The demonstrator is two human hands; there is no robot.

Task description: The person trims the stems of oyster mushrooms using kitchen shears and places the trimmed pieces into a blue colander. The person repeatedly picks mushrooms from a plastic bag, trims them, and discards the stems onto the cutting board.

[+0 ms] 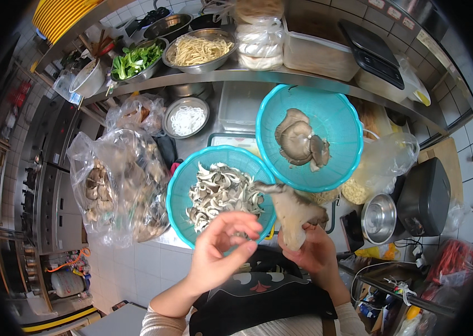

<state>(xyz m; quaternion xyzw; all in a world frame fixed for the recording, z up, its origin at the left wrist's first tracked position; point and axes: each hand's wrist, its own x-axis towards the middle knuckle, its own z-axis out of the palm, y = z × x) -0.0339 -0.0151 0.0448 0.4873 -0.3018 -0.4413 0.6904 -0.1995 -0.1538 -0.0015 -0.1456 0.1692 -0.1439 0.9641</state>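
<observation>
My right hand point(312, 250) grips a large oyster mushroom point(289, 208) by its pale stem end, with the grey cap spread upward. Over the near edge of a turquoise plastic basket point(172, 210), my left hand point(226, 241) is half curled, thumb and fingers apart, and I see nothing in it. Torn oyster mushroom strips point(224, 191) are heaped inside that basket. A second turquoise basket point(337, 122) stands behind it to the right and contains a few whole oyster mushrooms point(297, 138). The held mushroom is in front of this basket's near rim.
Clear plastic bags of oyster mushrooms point(114, 185) lie on the left. Behind are a metal bowl of white strips point(186, 119) and a translucent tub point(238, 107). A steel shelf point(219, 76) crosses above. To the right are a phone point(352, 231) and a steel bowl point(379, 218).
</observation>
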